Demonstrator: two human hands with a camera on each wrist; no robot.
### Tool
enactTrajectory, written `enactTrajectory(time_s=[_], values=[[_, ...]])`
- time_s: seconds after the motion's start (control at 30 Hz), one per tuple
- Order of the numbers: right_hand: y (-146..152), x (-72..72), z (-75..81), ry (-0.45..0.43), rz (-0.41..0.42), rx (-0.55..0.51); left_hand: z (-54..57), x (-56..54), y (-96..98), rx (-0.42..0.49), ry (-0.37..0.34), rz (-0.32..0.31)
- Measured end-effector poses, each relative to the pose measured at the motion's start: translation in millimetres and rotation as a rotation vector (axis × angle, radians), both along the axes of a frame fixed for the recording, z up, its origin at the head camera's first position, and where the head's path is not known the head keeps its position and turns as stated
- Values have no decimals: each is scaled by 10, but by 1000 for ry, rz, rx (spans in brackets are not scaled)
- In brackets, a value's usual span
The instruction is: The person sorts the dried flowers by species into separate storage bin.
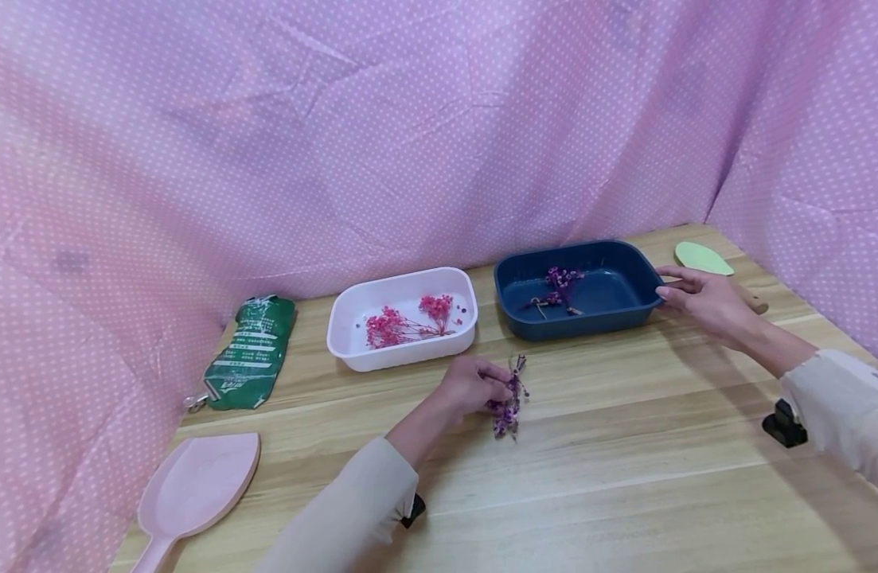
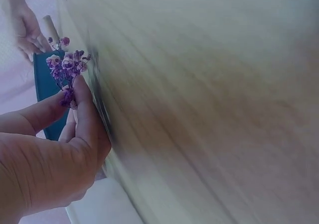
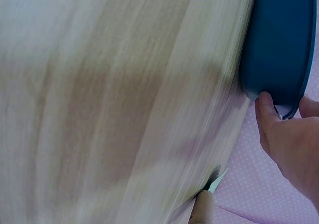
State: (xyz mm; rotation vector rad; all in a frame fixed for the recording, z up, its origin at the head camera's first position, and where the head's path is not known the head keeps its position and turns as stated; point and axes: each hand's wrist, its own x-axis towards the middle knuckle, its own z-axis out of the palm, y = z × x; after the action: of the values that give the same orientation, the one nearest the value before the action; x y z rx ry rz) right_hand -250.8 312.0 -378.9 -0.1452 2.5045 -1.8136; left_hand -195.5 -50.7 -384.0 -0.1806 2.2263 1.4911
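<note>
Thumb and fingers of my left hand point(image 1: 467, 387) pinch a small sprig of dried purple flowers point(image 1: 506, 422) over the wooden table. In the left wrist view its blossoms point(image 2: 67, 67) stick up past the fingertips. At the right, my right hand point(image 1: 714, 306) grips the right end of a dark blue tray point(image 1: 606, 294), thumb at the rim and fingers against the outer wall point(image 3: 276, 50). More purple flower sprigs point(image 1: 562, 278) lie inside that tray. Beside it stands a white tray point(image 1: 403, 356) with pink dried flowers point(image 1: 387, 328) and a few loose bits in it.
A green printed pouch point(image 1: 251, 358) lies at the left, with a pink scoop point(image 1: 198, 485) nearer the front edge. Behind my right hand rests a light green blade-shaped tool point(image 1: 704, 259) with a wooden handle point(image 3: 203, 207). Pink dotted cloth point(image 1: 410, 143) hangs around the table.
</note>
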Motion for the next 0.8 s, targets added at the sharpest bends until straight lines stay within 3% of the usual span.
enactTrajectory(time_s=[0.2,0.37,0.6,0.8], values=[[-7,-6,-4,4,-9,-27,49,48,-88,73,11,-16],[-9,-4,-14,10,-20,-56,181,30,-138,141,32,-41],[-3,-12,-21,6,-14,-47,439,-88,-79,271,54,-35],[-3,-16,-15,-2,-13,-48,536,-252,49,360,30,-10]])
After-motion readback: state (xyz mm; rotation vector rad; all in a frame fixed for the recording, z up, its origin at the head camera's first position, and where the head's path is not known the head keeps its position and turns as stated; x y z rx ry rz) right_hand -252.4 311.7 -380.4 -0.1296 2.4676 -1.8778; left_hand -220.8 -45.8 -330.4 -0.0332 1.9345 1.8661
